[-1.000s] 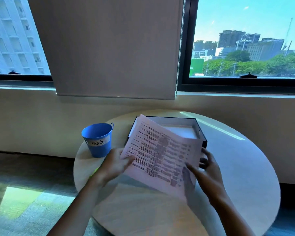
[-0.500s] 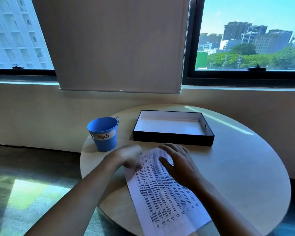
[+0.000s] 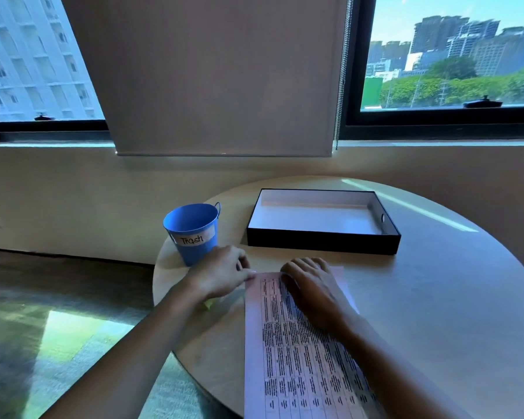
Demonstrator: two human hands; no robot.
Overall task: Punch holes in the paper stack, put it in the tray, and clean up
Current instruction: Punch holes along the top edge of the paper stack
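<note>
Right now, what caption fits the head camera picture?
Left hand and right hand touch the printed paper stack, near an empty tray and blue Trash bucket.

Premises: office-type room in a city building. Evidence: round table (image 3: 436, 297) at centre carrying a black document tray (image 3: 321, 243), a printed paper stack (image 3: 285, 358) and a blue bucket (image 3: 191, 234) labelled "Trash". Roller blind (image 3: 218, 74) at top centre. Windows (image 3: 451, 55) on either side show tower blocks.

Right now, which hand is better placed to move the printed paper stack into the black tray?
Right hand, likely: it rests on the printed paper stack, nearest the black rectangular tray; left hand sits at the stack's corner.
</note>
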